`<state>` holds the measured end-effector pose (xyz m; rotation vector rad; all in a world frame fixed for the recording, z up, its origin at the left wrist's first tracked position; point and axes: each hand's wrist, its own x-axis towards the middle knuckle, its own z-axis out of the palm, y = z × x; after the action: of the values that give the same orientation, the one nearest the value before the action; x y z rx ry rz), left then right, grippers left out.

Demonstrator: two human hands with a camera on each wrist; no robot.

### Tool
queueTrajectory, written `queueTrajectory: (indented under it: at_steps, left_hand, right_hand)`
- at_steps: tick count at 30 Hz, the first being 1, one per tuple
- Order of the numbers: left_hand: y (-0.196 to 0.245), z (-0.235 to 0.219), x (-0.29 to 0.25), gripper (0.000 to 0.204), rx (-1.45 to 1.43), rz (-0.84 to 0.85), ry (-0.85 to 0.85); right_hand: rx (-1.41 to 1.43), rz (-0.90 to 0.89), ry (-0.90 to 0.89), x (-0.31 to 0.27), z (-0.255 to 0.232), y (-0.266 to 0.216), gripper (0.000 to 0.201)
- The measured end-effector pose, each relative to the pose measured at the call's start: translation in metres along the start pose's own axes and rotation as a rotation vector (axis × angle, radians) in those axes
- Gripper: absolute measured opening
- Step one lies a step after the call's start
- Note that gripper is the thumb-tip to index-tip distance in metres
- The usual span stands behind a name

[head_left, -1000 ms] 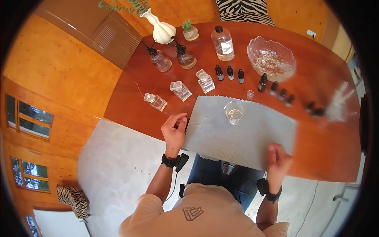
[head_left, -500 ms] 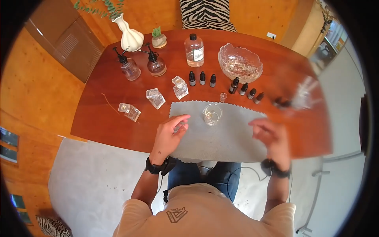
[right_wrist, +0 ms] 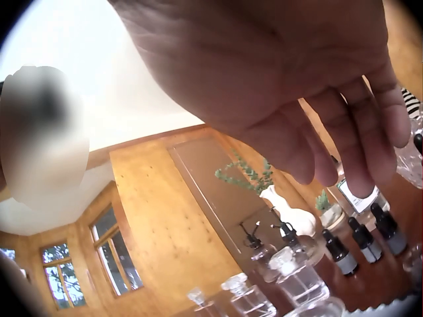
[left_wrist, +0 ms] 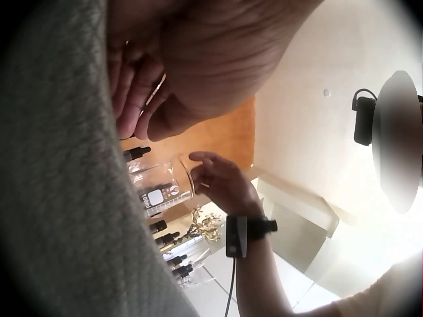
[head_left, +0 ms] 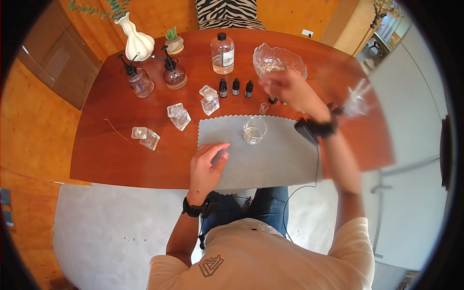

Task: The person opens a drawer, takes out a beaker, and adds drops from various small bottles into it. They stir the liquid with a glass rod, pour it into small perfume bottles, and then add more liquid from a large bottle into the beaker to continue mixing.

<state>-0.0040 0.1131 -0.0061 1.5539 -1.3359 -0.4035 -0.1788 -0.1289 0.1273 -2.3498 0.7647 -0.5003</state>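
Note:
My left hand (head_left: 205,166) rests at the left edge of the grey mat (head_left: 275,166), its fingers loosely bent around nothing. In the head view my right hand (head_left: 290,92) is over the far side of the table, holding nothing, fingers slightly curved. It overlaps the clear glass bowl (head_left: 270,54) and hides most of a row of dark dropper bottles (left_wrist: 168,239). Just left of it stand three more black-capped dropper bottles (head_left: 235,88). A glass beaker (head_left: 253,136) sits on the mat between the hands, with a tiny glass cup (head_left: 263,108) behind it.
Three square glass perfume bottles (head_left: 180,118) stand left of the mat. Behind them are two spray bottles (head_left: 174,78), a white vase (head_left: 138,41), a small potted plant (head_left: 174,42) and a large labelled bottle (head_left: 222,55). Clear plastic wrapping (head_left: 356,99) lies at the right.
My right hand has moved from the mat's near right side forward and left, over the far bottles. The left hand stays by the mat's left edge. The head view has shifted.

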Motion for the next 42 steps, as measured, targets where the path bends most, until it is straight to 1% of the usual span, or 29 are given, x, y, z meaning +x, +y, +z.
queueTrajectory:
  at_steps: [1, 3, 6, 9, 12, 13, 14, 16, 17, 20, 21, 24, 26, 27, 30, 31, 35, 37, 38, 40, 42]
  left_hand:
    - [0.000, 0.000, 0.001, 0.023, 0.004, 0.001, -0.005]
    - [-0.001, 0.000, 0.001, 0.022, -0.031, -0.011, -0.003]
    - [-0.001, -0.002, 0.001, 0.021, -0.081, -0.025, 0.011]
    - [-0.003, -0.002, -0.001, 0.021, -0.121, -0.035, 0.025]
    - [-0.006, -0.003, -0.001, 0.021, -0.146, -0.038, 0.029]
    - [-0.006, -0.002, -0.002, 0.021, -0.156, -0.042, 0.027]
    - [-0.007, -0.003, -0.002, 0.021, -0.157, -0.037, 0.027]
    - [-0.007, -0.002, -0.001, 0.020, -0.162, -0.026, 0.030]
    - [-0.007, -0.003, -0.001, 0.020, -0.162, -0.027, 0.032]
    - [-0.007, -0.002, 0.000, 0.020, -0.164, -0.024, 0.033]
    - [-0.007, -0.003, 0.000, 0.020, -0.164, -0.025, 0.033]
    - [-0.005, -0.004, 0.000, 0.020, -0.163, -0.030, 0.034]
    - [-0.005, -0.004, -0.001, 0.020, -0.155, -0.029, 0.028]
    - [-0.005, -0.004, -0.001, 0.020, -0.147, -0.023, 0.026]
    - [-0.005, -0.004, 0.000, 0.019, -0.136, -0.021, 0.016]
    - [-0.005, -0.005, 0.000, 0.019, -0.132, -0.025, 0.015]
    - [-0.006, -0.003, 0.000, 0.020, -0.156, -0.018, 0.032]
    - [-0.008, -0.002, 0.000, 0.020, -0.159, -0.024, 0.036]
    - [-0.008, -0.002, 0.000, 0.020, -0.153, -0.022, 0.036]
    - [-0.009, -0.002, -0.001, 0.022, -0.141, -0.021, 0.037]
    - [-0.006, -0.002, 0.001, 0.024, -0.227, -0.050, 0.069]
  right_hand:
    - [-0.099, -0.027, 0.009, 0.018, 0.002, -0.006, 0.022]
    - [-0.140, -0.179, 0.060, 0.058, 0.022, 0.019, 0.028]
    - [-0.375, -0.242, -0.111, 0.100, 0.041, 0.002, 0.034]
    - [-0.376, -0.205, -0.261, 0.125, 0.059, 0.008, 0.041]
    - [-0.380, -0.198, -0.286, 0.128, 0.064, 0.008, 0.042]
    - [-0.372, -0.222, -0.272, 0.130, 0.064, 0.011, 0.039]
    - [-0.358, -0.187, -0.273, 0.130, 0.060, 0.014, 0.039]
    - [-0.333, -0.120, -0.274, 0.130, 0.048, 0.018, 0.038]
    - [-0.332, -0.125, -0.239, 0.131, 0.045, 0.026, 0.035]
    - [-0.273, -0.041, -0.296, 0.116, 0.024, 0.024, 0.035]
    - [-0.290, -0.069, -0.256, 0.106, 0.019, 0.021, 0.033]
    - [-0.425, -0.074, -0.295, 0.099, 0.007, 0.033, 0.033]
    - [-0.364, -0.076, -0.243, 0.093, 0.021, 0.054, 0.031]
    - [-0.336, -0.075, -0.210, 0.088, 0.024, 0.052, 0.031]
    - [-0.403, -0.077, -0.301, 0.079, 0.033, 0.038, 0.028]
    - [-0.409, -0.109, -0.249, 0.079, 0.041, 0.047, 0.023]
    - [-0.462, -0.169, -0.192, 0.080, 0.048, 0.046, 0.018]
    - [-0.451, -0.207, -0.130, 0.078, 0.041, 0.039, 0.015]
    - [-0.392, -0.217, -0.082, 0.076, 0.033, 0.037, 0.013]
    - [-0.270, -0.234, 0.012, 0.059, 0.010, 0.005, 0.010]
    - [0.033, 0.012, -0.010, 0.026, -0.012, -0.046, 0.008]
